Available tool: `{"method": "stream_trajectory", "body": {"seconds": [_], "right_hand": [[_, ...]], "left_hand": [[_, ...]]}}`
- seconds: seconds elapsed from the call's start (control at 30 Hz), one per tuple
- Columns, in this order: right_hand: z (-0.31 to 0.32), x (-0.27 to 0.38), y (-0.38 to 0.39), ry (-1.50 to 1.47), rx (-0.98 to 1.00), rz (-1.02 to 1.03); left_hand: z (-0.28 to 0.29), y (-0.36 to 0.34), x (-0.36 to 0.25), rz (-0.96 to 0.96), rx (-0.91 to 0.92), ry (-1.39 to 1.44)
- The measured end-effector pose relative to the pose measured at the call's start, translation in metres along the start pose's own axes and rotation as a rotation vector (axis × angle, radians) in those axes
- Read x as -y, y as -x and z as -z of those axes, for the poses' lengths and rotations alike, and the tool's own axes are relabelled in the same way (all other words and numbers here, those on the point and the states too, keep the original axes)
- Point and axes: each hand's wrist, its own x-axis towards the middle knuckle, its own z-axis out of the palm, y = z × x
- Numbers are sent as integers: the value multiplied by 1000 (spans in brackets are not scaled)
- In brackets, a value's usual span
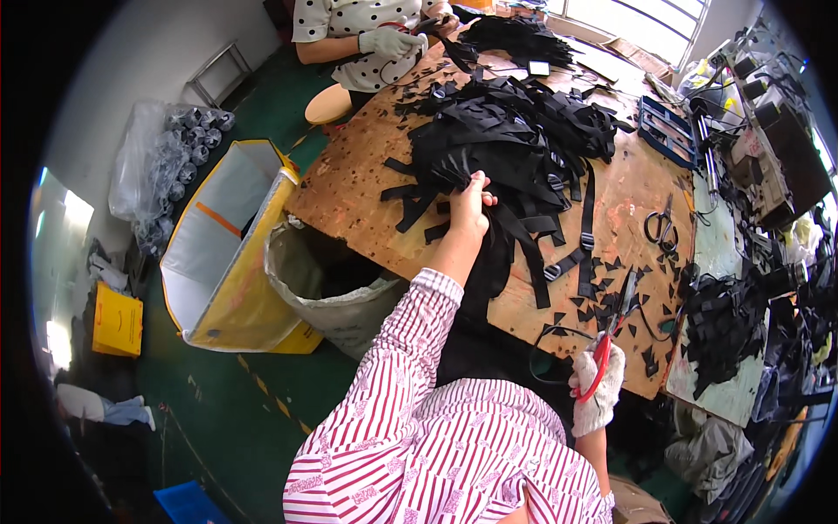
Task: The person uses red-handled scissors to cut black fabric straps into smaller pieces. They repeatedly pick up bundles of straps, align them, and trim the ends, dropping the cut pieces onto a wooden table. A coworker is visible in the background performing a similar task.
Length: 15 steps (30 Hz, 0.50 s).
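Note:
My bare left hand (474, 203) is closed on black straps at the near side of a big heap of black strap pieces with buckles (524, 122) on the wooden table (349, 183). My right hand (595, 393), in a pale knit glove, grips red-handled scissors (602, 358) at the table's near right edge, their blades pointing away from me. A thin dark cable (559, 328) loops beside them. Small black offcuts (602, 288) lie scattered around the scissors. Black-handled scissors (661, 229) lie farther back on the right.
A co-worker in gloves (380, 44) handles items at the far left edge. A blue tray (666, 131) and cluttered bench (717, 384) stand right. A yellow-sided bag (227, 310) and grey sack (336, 310) stand by the left edge. Wrapped rolls (148, 166) lie on the floor.

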Motion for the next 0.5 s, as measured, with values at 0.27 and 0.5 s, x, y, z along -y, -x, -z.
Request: {"method": "stream_trajectory", "body": {"seconds": [0.27, 0.5], "right_hand": [[2, -3, 5, -7, -31, -14], [7, -8, 9, -42, -45, -9]], "left_hand": [[-18, -47, 3, 111, -235, 304], [-3, -45, 5, -110, -320, 274]]}}
